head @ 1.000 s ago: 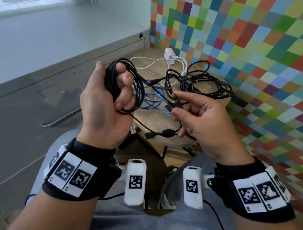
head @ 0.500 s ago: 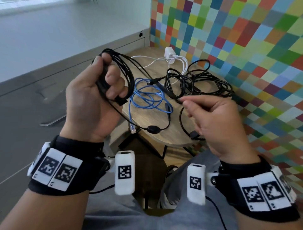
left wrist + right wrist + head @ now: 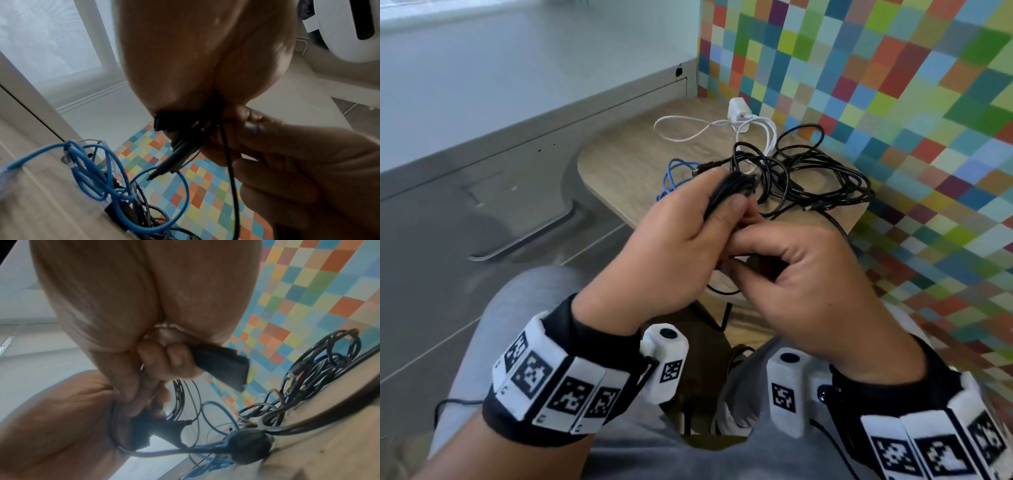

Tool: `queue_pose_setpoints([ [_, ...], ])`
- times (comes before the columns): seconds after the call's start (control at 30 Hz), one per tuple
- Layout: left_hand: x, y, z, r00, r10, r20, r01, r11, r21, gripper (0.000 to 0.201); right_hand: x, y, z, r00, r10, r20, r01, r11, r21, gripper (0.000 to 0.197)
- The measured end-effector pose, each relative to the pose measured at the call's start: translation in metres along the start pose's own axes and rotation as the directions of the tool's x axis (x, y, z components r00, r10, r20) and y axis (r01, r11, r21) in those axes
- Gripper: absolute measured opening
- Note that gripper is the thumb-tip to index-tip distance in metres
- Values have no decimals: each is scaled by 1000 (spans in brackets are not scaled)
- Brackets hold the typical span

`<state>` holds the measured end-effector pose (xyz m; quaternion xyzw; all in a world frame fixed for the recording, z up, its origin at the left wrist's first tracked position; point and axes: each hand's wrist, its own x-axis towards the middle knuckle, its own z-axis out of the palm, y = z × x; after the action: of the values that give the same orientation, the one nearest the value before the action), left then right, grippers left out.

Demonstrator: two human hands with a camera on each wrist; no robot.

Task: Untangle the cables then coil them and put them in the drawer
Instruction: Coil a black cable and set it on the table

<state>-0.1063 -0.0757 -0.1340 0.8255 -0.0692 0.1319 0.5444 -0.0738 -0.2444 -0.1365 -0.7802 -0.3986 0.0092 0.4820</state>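
Observation:
My left hand (image 3: 688, 246) grips a coiled bundle of black cable (image 3: 729, 192) above the near edge of the small wooden table (image 3: 619, 164). My right hand (image 3: 801, 267) meets it from the right, fingers curled. In the right wrist view those fingers (image 3: 170, 360) hold a flat black plug (image 3: 224, 368), and a black lump on the cable (image 3: 248, 446) hangs below. A loose end dangles from the bundle (image 3: 180, 146) in the left wrist view. A black cable tangle (image 3: 822, 178), a blue cable (image 3: 674, 174) and a white charger cable (image 3: 736, 116) lie on the table.
A grey cabinet stands to the left with a shut drawer and its metal handle (image 3: 524, 236). A wall of coloured squares (image 3: 893, 102) runs close behind and to the right of the table. My knees in grey trousers (image 3: 524, 308) sit under the hands.
My left hand has swung right and down with the coil, and my right hand has closed in, so both hands now meet over the table's near edge.

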Motion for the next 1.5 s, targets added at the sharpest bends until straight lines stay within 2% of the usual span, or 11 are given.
queue_pose_setpoints([
  [0.23, 2, 2, -5, 1000, 9, -5, -8, 991, 130, 18, -1, -6, 1, 996, 24, -91, -18, 998, 66, 14],
  [0.37, 2, 0, -7, 998, -20, 54, 15, 994, 109, 35, 1, -8, -17, 993, 2, -115, -7, 999, -46, 20],
  [0.47, 2, -1, -6, 976, -196, 96, 199, 980, -26, 59, 2, -6, -22, 993, -93, -70, 78, 979, -189, 22],
  [0.53, 2, -1, -6, 937, -312, 158, 325, 943, -65, 62, 3, -2, -22, 981, -164, -100, 135, 959, -249, 21],
  [0.67, 3, 2, -7, 901, -341, 268, 374, 924, -79, 60, 3, 5, -26, 932, -268, -242, 158, 905, -395, 14],
  [0.77, 0, 0, -9, 904, -277, 326, 371, 887, -274, 60, 4, 12, -28, 888, -331, -319, 141, 857, -496, 10],
  [0.87, -1, 0, -8, 899, -232, 371, 415, 719, -557, 51, 7, 21, -23, 867, -292, -404, 48, 855, -516, 10],
  [1.0, -1, 2, -4, 901, -169, 400, 415, 605, -680, 46, 10, 24, -10, 873, -166, -459, -33, 918, -395, 14],
  [1.17, -1, 2, -1, 915, -138, 380, 392, 529, -752, 44, 14, 24, -6, 913, 98, -396, -114, 993, -16, 17],
  [1.27, -1, 1, 4, 938, -169, 303, 343, 593, -728, 41, 15, 24, -6, 922, 284, -263, -196, 928, 316, 15],
  [1.5, 2, -2, 10, 973, -164, 165, 232, 709, -666, 36, 13, 35, 3, 878, 464, -121, -284, 707, 648, 38],
])
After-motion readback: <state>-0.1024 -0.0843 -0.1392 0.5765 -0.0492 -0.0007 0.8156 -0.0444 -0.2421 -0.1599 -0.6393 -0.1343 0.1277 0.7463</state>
